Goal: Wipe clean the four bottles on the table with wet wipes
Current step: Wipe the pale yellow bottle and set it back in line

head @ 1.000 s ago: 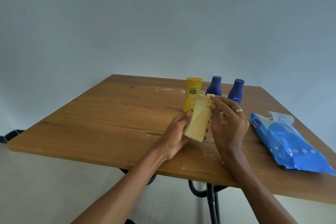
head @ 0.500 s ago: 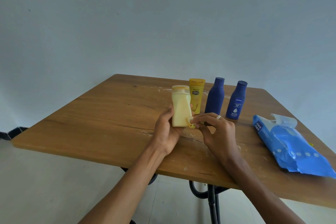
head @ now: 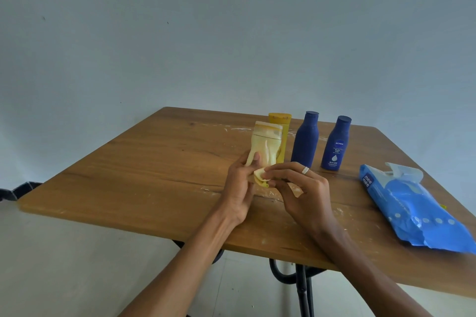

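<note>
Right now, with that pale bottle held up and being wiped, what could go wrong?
The left hand grips the pale bottle only near its bottom while the right hand rubs the wipe there, so it might slip or tip. The yellow tube and two blue bottles stand close behind; a swing could topple them. The wipe pack lies with its flap open, so the wipes may dry out.
</note>
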A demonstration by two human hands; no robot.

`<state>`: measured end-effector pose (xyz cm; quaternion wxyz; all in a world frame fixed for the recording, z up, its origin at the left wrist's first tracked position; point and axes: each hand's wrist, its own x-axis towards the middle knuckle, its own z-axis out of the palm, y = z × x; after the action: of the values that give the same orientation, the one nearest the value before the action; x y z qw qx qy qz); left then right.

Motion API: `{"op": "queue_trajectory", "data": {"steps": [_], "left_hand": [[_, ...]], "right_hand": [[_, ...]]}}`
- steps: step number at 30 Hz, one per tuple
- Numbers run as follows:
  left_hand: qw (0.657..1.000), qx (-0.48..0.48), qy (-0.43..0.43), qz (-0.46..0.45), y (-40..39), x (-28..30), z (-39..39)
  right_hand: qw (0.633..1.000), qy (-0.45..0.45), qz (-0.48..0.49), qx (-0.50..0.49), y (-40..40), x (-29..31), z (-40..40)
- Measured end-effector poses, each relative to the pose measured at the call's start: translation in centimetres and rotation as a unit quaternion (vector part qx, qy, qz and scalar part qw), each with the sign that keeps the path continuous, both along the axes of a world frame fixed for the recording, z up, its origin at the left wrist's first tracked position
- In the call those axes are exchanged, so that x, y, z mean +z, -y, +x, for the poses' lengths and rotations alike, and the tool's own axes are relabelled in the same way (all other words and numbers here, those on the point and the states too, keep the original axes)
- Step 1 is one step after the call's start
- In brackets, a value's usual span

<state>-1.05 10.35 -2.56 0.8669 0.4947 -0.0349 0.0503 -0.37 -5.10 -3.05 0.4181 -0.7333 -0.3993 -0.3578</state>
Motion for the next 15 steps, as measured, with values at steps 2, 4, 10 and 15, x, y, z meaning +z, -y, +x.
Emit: {"op": "queue_trajectory", "data": {"steps": [2, 4, 10, 15], "left_hand": [[1.000, 0.004, -0.001, 0.014, 0.01, -0.11, 0.12], [1.000, -0.005, 0.002, -0.008, 0.09, -0.12, 0.20], [0.991, -0.082, -0.007, -0.104, -0.39, -0.15, 0.00], [0.993, -0.107, -0.003, -0.044, 0.18, 0.26, -0.27]], "right_hand": [[1.000, 0.013, -0.003, -0.002, -0.11, -0.12, -0.12], [0.999, 0.031, 0.011, -0.011, -0.08, -0.20, -0.15], [0.997, 0.012, 0.067, -0.048, 0.36, 0.13, 0.16], [1.000, 0.017, -0.027, 0.002, -0.18, -0.40, -0.14]]}}
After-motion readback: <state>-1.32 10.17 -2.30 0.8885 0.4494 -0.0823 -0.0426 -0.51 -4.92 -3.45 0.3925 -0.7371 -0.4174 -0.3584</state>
